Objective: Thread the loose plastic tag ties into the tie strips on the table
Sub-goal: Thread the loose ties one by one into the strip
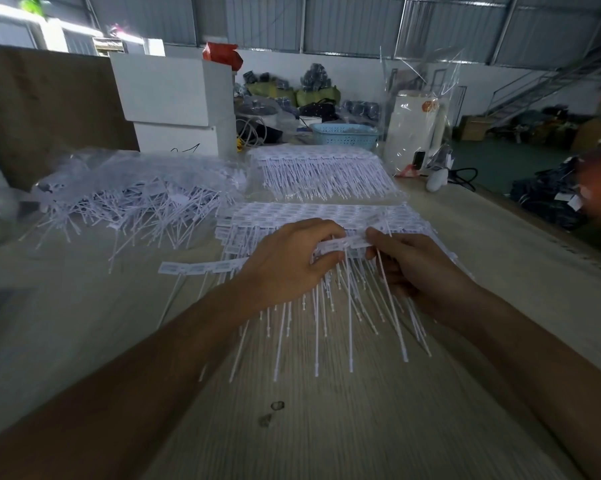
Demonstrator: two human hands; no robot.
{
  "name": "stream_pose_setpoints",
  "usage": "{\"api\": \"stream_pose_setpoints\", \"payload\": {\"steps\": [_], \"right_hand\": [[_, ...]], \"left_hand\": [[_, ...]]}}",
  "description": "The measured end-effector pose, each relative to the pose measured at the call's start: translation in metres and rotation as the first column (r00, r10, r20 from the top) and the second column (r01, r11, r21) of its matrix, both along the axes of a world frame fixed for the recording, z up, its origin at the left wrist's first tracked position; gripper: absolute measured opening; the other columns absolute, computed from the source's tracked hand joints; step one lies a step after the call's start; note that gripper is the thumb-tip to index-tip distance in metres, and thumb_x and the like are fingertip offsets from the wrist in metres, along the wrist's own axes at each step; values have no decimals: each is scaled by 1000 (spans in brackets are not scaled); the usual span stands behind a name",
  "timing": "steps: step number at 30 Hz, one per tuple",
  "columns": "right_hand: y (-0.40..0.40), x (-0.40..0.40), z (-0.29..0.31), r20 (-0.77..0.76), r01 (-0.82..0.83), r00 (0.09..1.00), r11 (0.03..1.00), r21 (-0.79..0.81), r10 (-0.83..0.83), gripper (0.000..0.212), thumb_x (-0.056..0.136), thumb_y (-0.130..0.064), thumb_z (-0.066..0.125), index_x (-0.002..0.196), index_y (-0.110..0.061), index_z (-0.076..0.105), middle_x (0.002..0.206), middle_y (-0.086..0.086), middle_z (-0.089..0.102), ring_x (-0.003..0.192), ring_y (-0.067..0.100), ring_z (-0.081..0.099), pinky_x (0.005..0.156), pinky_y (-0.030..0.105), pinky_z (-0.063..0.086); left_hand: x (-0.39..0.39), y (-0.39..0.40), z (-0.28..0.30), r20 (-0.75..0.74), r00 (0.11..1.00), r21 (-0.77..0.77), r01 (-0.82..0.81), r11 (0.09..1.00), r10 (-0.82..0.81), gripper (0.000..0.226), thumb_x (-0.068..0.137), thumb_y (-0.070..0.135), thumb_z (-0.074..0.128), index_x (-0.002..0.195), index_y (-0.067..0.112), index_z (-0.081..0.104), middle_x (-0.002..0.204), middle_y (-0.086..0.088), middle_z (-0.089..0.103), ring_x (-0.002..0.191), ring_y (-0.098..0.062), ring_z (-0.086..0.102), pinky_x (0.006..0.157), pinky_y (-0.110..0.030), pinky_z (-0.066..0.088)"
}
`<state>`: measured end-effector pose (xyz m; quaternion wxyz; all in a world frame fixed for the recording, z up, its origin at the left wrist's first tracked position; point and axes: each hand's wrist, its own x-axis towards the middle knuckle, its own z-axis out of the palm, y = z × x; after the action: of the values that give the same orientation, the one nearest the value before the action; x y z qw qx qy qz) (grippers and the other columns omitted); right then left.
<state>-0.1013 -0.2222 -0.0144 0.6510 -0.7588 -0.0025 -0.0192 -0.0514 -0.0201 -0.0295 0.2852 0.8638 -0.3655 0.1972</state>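
A white tie strip (344, 244) is lifted just above the wooden table (327, 427), its thin tails hanging toward me. My left hand (285, 261) grips the strip's left part from above. My right hand (413, 265) pinches the strip's right end and holds a single loose tag tie (391, 299) whose tail slants down to the right. Another strip (202, 268) lies flat to the left of my left hand. Stacked strips (309, 213) lie just beyond my hands.
A heap of loose tag ties (129, 202) spills from a clear bag at the left. More stacked strips (323, 171) sit further back. White boxes (174, 98), a blue basket (344, 135) and a bagged white item (413, 133) stand behind. A person's sleeve (600, 181) shows at the right edge.
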Motion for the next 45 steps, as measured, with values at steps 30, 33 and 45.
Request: {"api": "stream_pose_setpoints", "payload": {"steps": [30, 33, 45], "right_hand": [[5, -5, 2, 1, -67, 998, 997, 33, 67, 43, 102, -46, 49, 65, -23, 46, 53, -7, 47, 46, 9, 30, 44, 23, 23], [5, -7, 3, 45, -81, 996, 996, -22, 82, 38, 98, -42, 58, 66, -23, 51, 55, -7, 47, 46, 7, 33, 44, 21, 25], [0, 2, -7, 199, -21, 970, 860, -510, 142, 38, 101, -36, 53, 72, -13, 57, 61, -4, 52, 54, 10, 45, 54, 28, 34]], "left_hand": [[-3, -1, 2, 6, 998, -142, 63, 988, -63, 29, 92, 26, 69, 121, 26, 70, 108, 13, 69, 98, -3, 64, 87, -31, 53], [-5, -1, 1, 49, 998, -42, 46, 998, -44, 30, 95, 27, 63, 125, 27, 67, 102, 7, 67, 96, -13, 62, 80, -41, 53], [0, 3, 1, 97, 994, 146, 28, 989, -42, 28, 101, 18, 55, 124, 24, 70, 102, 4, 64, 103, -14, 54, 80, -45, 51]]}}
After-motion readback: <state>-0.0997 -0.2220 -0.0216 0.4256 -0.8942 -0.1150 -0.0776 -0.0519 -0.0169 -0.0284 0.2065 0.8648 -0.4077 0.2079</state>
